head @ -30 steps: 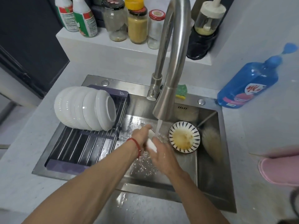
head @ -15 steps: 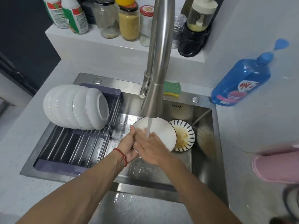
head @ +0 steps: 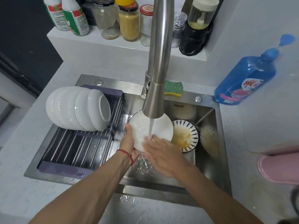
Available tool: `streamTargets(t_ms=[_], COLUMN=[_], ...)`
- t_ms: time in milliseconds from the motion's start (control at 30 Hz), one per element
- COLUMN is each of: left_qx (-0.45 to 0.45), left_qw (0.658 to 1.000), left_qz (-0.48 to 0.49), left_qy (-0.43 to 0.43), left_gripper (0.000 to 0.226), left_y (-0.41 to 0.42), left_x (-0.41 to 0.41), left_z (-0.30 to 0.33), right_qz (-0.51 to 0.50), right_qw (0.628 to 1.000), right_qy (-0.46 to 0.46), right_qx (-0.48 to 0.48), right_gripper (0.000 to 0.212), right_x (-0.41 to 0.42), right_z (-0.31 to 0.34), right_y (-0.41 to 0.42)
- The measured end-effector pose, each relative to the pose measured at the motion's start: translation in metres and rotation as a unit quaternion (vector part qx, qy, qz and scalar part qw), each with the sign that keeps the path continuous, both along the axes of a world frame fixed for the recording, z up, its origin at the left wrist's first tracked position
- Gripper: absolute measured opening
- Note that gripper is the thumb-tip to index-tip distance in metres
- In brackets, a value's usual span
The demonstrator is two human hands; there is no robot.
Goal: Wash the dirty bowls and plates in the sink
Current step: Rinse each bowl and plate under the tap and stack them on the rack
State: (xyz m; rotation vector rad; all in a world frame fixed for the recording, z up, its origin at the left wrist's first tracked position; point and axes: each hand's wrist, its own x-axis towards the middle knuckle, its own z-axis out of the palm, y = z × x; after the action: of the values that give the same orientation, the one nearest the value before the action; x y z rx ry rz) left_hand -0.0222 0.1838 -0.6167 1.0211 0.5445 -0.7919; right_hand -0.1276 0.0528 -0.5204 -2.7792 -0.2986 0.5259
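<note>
Steel sink (head: 208, 159) set in pale bench. I see left hand (head: 129, 143) gripping white plate's (head: 142, 128) left rim, tilted under the faucet (head: 156, 97) stream; right hand (head: 161, 151) flat, fingers straight, rubbing its near face. Dirty striped bowl (head: 186, 137) sits just right, nearer right hand.

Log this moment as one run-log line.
left hand holds white plate | right hand rubs it | tap running | striped dish dirty
</note>
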Motion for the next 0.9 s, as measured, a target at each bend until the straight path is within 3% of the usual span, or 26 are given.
streamTargets(t_ms=[33, 167, 233, 367, 433, 533, 633, 700, 800, 867, 900], left_qx=[-0.004, -0.019, 0.004, 0.017, 0.014, 0.015, 0.015, 0.008, 0.012, 0.073, 0.135], left_qw=[1.000, 0.999, 1.000, 1.000, 1.000, 0.999, 1.000, 1.000, 0.999, 0.994, 0.980], left_qz=[0.016, 0.030, 0.009, -0.009, 0.001, 0.015, 0.014, 0.011, -0.001, -0.028, -0.066], left_qy=[-0.003, -0.009, -0.008, -0.012, -0.020, -0.033, -0.016, -0.008, -0.037, -0.077, -0.126], left_gripper=[0.102, 0.089, 0.091, 0.107, 0.103, 0.091, 0.082, 0.076, 0.063, 0.075, 0.080], left_y=[0.001, -0.001, 0.003, 0.014, 0.020, 0.023, 0.018, 0.016, -0.005, -0.027, -0.037], left_x=[0.001, 0.001, 0.002, 0.006, 0.009, 0.014, 0.012, 0.011, 0.001, -0.016, -0.024], left_z=[0.001, 0.013, 0.012, 0.000, 0.008, 0.012, 0.017, 0.022, 0.039, 0.051, 0.055], right_qz=[-0.027, -0.136, -0.166, -0.003, 0.036, -0.011, -0.046, -0.043, -0.181, -0.318, -0.377], right_qw=[1.000, 0.985, 0.980, 1.000, 0.996, 0.982, 0.972, 0.964, 0.952, 0.908, 0.868], right_qy=[-0.009, 0.007, 0.019, -0.006, -0.078, -0.188, -0.229, -0.259, -0.211, -0.126, -0.096], right_qx=[-0.003, -0.107, -0.107, 0.017, 0.033, 0.007, 0.024, 0.026, 0.124, 0.243, 0.307], right_gripper=[0.084, 0.069, 0.067, 0.056, 0.052, 0.040, 0.061, 0.061, 0.035, 0.025, 0.028], right_x=[-0.001, 0.039, 0.058, 0.038, 0.011, -0.014, -0.013, -0.011, -0.010, -0.005, -0.002], right_z=[-0.003, -0.024, -0.029, -0.020, -0.020, -0.028, -0.032, -0.032, -0.026, -0.025, -0.025], right_y=[-0.003, 0.017, 0.026, 0.027, 0.016, -0.003, -0.007, -0.004, 0.011, 0.024, 0.029])
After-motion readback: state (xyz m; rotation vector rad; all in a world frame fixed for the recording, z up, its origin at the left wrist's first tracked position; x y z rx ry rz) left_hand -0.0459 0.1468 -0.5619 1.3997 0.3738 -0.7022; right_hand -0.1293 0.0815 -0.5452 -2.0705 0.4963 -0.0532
